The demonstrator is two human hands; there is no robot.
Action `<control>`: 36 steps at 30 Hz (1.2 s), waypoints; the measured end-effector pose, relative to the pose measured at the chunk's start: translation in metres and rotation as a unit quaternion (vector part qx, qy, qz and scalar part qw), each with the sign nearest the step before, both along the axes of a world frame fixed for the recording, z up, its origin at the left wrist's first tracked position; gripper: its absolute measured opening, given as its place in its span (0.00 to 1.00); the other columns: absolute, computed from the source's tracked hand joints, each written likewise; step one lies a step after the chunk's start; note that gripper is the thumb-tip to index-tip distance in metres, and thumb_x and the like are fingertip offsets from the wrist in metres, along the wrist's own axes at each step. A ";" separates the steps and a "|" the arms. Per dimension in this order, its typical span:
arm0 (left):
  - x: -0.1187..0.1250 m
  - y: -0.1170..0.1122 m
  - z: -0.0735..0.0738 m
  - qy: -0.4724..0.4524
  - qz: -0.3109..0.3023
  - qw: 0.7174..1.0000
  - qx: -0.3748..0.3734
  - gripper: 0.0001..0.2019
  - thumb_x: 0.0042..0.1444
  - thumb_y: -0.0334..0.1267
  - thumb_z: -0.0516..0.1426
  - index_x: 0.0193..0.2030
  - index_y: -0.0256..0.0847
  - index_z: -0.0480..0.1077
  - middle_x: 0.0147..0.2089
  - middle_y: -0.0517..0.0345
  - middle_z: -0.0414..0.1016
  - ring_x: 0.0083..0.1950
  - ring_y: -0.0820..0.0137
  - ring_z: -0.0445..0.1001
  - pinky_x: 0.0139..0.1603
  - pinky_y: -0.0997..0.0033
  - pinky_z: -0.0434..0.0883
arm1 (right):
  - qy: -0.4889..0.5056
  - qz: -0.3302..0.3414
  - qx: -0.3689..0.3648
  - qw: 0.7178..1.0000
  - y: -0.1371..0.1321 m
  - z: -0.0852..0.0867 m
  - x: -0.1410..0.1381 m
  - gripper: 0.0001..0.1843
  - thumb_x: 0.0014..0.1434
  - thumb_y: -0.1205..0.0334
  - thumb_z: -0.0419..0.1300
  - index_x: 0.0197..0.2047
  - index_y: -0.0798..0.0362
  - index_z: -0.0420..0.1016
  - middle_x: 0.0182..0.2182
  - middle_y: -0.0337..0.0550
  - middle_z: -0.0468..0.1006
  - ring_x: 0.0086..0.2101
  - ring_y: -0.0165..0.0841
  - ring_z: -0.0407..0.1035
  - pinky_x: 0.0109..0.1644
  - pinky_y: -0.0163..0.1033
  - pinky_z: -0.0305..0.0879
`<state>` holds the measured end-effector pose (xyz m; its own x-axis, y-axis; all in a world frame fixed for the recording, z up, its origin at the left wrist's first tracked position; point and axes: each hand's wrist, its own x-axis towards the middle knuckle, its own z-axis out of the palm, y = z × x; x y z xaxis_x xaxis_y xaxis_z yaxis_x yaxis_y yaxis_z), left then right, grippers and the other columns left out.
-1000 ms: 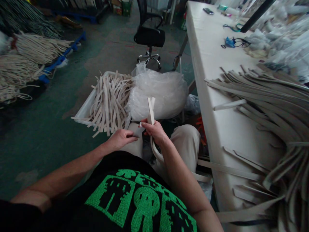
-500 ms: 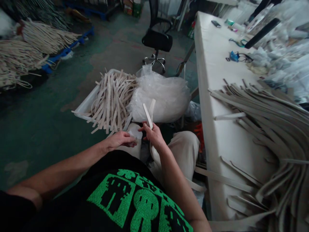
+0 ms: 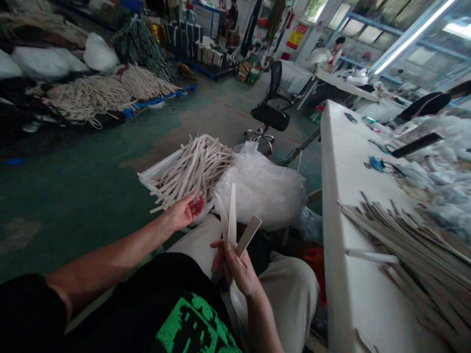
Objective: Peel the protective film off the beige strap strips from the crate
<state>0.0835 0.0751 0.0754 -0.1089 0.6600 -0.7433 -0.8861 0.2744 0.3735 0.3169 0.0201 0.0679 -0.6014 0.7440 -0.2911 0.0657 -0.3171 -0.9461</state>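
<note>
As right hand (image 3: 237,269) grips strips (image 3: 232,215), white table (image 3: 342,220) borders green floor (image 3: 73,196)

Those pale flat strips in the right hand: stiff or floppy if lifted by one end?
Probably semi-stiff: the pale flat strips stand upright above the right hand yet curve below it. Likely light: a pinch holds three.

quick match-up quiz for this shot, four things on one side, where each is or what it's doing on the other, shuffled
1 right hand
2 left hand
3 plastic bag
4 office chair

a on the green floor
b at the white tray
c grips upright pale strips
d between tray and table

Pairs: 1-c, 2-b, 3-d, 4-a
</note>
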 end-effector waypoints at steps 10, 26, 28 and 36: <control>0.003 -0.014 -0.019 0.044 -0.095 0.992 0.076 0.06 0.64 0.31 0.62 0.35 0.33 0.77 0.44 0.46 0.83 0.39 0.66 0.83 0.34 0.73 0.78 | -0.066 0.035 0.046 0.996 -0.004 -0.013 -0.005 0.35 0.70 0.33 0.47 0.47 0.57 0.78 0.22 0.40 0.75 0.18 0.26 0.60 0.23 0.31 0.57; 0.021 -0.026 -0.008 0.162 -0.101 0.960 0.207 0.22 0.30 0.47 0.79 0.25 0.34 0.80 0.25 0.57 0.76 0.30 0.74 0.73 0.35 0.75 0.72 | 0.048 -0.049 -0.051 0.996 -0.001 -0.019 -0.008 0.34 0.63 0.29 0.56 0.48 0.55 0.75 0.24 0.40 0.78 0.17 0.27 0.66 0.21 0.30 0.59; 0.022 -0.029 -0.009 0.166 -0.093 0.963 0.190 0.22 0.29 0.47 0.79 0.25 0.34 0.79 0.27 0.57 0.77 0.31 0.73 0.74 0.36 0.74 0.73 | 0.048 -0.078 -0.050 0.995 -0.001 -0.020 -0.012 0.34 0.59 0.29 0.61 0.46 0.55 0.74 0.26 0.42 0.79 0.17 0.27 0.67 0.21 0.31 0.59; 0.026 -0.034 -0.019 0.164 -0.089 0.971 0.149 0.23 0.28 0.49 0.79 0.26 0.37 0.79 0.30 0.58 0.79 0.33 0.72 0.74 0.38 0.73 0.73 | -0.034 -0.173 -0.026 0.984 -0.004 -0.003 -0.021 0.34 0.55 0.30 0.64 0.43 0.57 0.79 0.25 0.43 0.79 0.15 0.25 0.61 0.17 0.31 0.56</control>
